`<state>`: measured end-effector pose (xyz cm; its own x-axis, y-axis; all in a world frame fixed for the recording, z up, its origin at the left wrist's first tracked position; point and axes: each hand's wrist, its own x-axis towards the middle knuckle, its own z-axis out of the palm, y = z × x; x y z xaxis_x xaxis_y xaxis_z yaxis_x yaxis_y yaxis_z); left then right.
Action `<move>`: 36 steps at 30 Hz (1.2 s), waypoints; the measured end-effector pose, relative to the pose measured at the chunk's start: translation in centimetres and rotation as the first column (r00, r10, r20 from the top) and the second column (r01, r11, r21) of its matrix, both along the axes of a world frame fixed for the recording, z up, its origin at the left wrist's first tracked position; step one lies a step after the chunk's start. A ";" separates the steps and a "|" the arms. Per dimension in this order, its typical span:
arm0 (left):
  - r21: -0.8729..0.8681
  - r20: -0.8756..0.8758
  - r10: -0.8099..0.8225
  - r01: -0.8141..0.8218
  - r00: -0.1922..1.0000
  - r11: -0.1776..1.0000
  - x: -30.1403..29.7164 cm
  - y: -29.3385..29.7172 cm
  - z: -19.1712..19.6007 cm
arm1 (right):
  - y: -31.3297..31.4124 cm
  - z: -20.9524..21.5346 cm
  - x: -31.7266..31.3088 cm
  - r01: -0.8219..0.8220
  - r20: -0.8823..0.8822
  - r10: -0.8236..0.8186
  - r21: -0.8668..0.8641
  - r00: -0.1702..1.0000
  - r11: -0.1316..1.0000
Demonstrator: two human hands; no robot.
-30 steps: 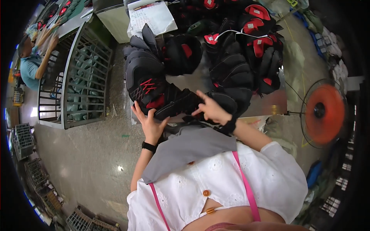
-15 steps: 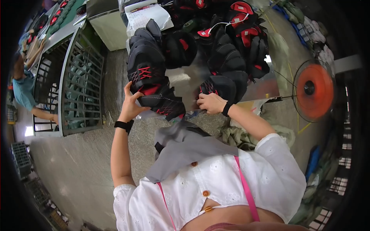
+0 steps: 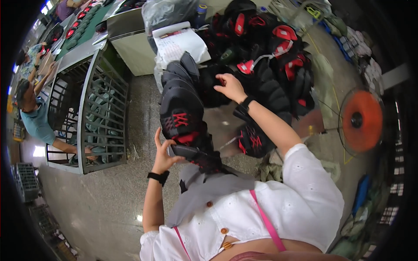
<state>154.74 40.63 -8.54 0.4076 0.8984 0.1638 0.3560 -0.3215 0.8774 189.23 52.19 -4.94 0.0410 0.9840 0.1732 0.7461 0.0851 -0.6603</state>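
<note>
My left hand point(image 3: 164, 153) grips the near end of a black shoe upper with red lacing point(image 3: 188, 143), the lowest of a stack of black uppers point(image 3: 179, 93) rising away from me. My right hand point(image 3: 229, 86) reaches further out, fingers resting on a black upper point(image 3: 213, 87) in the big pile of black and red uppers point(image 3: 274, 56) on the work surface. Another black upper with red stitching point(image 3: 252, 141) lies under my right forearm. Both wrists wear black bands.
A green metal cage rack point(image 3: 100, 108) stands to the left, with a person in a blue shirt point(image 3: 35, 122) beside it. A white sheet of paper point(image 3: 180, 43) lies on a cabinet behind. An orange fan point(image 3: 361, 119) stands at right.
My right hand has moved from the upper near my left hand out to the far pile. My left hand has stayed on the stack's near end.
</note>
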 end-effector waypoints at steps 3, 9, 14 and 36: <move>-0.112 0.047 0.004 0.001 0.999 0.994 -0.4 0.3 -1.7 | 5.9 -1.5 -2.0 0.122 0.047 -0.117 -0.129 0.992 0.984; -0.334 0.256 0.002 0.086 0.967 0.939 -0.5 1.0 -1.8 | 3.2 1.8 -6.0 0.019 0.181 0.017 -0.195 0.983 0.981; -0.379 0.255 -0.040 0.138 0.966 0.915 -0.9 2.3 -1.9 | 5.4 2.5 -4.6 -0.448 0.260 0.481 -0.179 0.837 0.876; 0.237 0.435 -0.369 0.290 0.822 0.927 -16.9 4.7 9.7 | -8.6 13.8 -18.7 -0.245 -0.150 0.209 -0.289 0.966 0.925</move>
